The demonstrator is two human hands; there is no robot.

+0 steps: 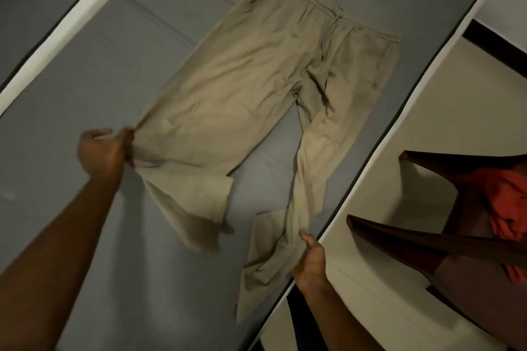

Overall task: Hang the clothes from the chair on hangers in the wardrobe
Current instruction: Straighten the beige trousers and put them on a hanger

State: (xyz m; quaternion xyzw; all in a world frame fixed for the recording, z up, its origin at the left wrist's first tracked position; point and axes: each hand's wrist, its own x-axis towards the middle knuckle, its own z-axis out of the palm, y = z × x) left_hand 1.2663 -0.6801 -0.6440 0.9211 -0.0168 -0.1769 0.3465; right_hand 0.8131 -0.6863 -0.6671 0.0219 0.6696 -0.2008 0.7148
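Observation:
A pair of beige drawstring trousers (256,88) lies spread flat on a grey-sheeted bed (85,71), waistband at the far end. My left hand (104,152) grips the outer edge of the left trouser leg near the knee. My right hand (310,261) pinches the outer edge of the right leg low down, near the bed's right edge. An orange garment (504,205) lies bunched on a dark wooden chair (427,239) at the right. No hanger and no wardrobe are in view.
The bed's white side (379,148) runs diagonally between the mattress and the chair. A cream floor (462,100) lies beyond it on the right. A white strip (65,25) borders the bed's left edge.

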